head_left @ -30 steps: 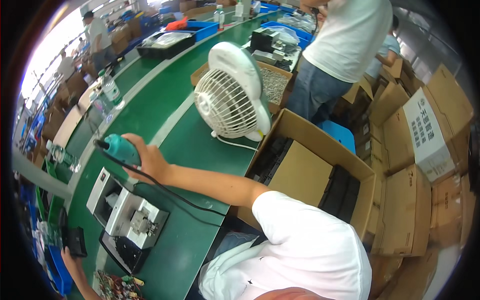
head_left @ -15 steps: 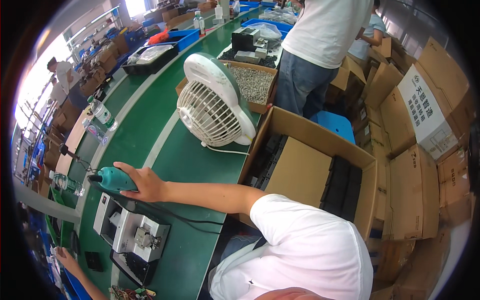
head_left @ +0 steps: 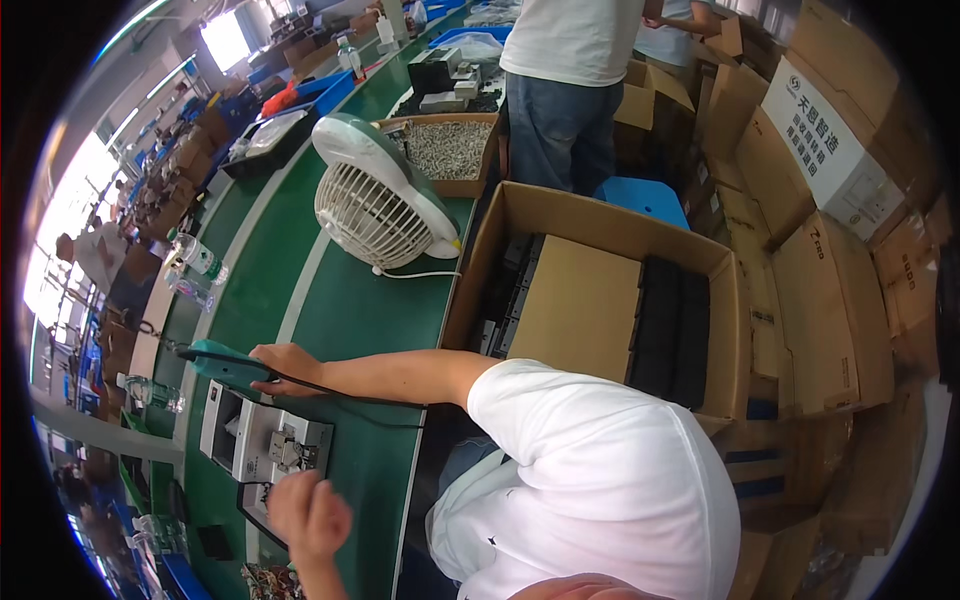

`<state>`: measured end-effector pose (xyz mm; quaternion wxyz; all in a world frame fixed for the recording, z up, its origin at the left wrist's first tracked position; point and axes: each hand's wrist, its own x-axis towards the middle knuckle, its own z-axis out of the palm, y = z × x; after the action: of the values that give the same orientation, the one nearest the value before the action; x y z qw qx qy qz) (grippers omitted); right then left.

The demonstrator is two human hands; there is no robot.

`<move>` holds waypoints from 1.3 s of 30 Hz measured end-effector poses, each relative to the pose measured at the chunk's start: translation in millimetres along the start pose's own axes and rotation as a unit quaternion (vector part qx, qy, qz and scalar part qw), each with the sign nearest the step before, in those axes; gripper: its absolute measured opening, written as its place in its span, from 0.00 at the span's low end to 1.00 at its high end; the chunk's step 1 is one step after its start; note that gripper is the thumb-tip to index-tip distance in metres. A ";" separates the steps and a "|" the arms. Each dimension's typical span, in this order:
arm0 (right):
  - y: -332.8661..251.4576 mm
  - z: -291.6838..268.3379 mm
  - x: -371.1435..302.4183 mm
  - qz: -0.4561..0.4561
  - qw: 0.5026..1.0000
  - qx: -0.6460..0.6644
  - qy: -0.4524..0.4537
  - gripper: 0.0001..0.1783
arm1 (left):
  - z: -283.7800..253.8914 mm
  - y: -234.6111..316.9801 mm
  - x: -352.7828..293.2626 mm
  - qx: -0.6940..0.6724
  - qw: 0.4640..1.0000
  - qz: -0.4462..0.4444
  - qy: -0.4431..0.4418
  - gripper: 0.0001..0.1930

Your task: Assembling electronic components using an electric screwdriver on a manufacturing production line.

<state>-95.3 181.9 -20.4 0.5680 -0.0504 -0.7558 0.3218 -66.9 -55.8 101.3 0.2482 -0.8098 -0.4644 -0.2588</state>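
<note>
My right hand (head_left: 287, 370), on the arm in a white sleeve, is wrapped round a teal electric screwdriver (head_left: 228, 366) with a black cord. The tool lies roughly level above the green bench, beside a white box-shaped device (head_left: 256, 440) carrying a small metal mechanism (head_left: 291, 452). My left hand (head_left: 310, 515) hovers close to that device, over a black tray (head_left: 256, 522) partly hidden behind it. Its fingers are curled in and somewhat blurred; anything between them is hidden. Loose small parts with wires (head_left: 270, 582) lie at the lower edge.
A white fan (head_left: 385, 200) stands on the green bench (head_left: 375, 300). Beside the bench is an open carton (head_left: 600, 215) of black parts and cardboard. Beyond are a box of small metal pieces (head_left: 450, 150), plastic bottles (head_left: 200, 257), a blue stool (head_left: 643, 200) and a standing person (head_left: 565, 90).
My left hand has come from the bench's far side back toward me, its fingers curling. My right hand still grips the screwdriver, which has turned slightly. The whole view has shifted.
</note>
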 end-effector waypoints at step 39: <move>-10.9 -16.8 16.5 -0.045 0.994 -0.077 0.059 0.19 | 122.8 33.0 -30.3 -0.203 0.968 -0.096 -0.115 0.14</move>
<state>-82.9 187.8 1.6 0.6202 -0.0790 -0.7447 0.2336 -27.8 -10.6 -14.9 -0.0019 -0.8193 -0.5028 -0.2756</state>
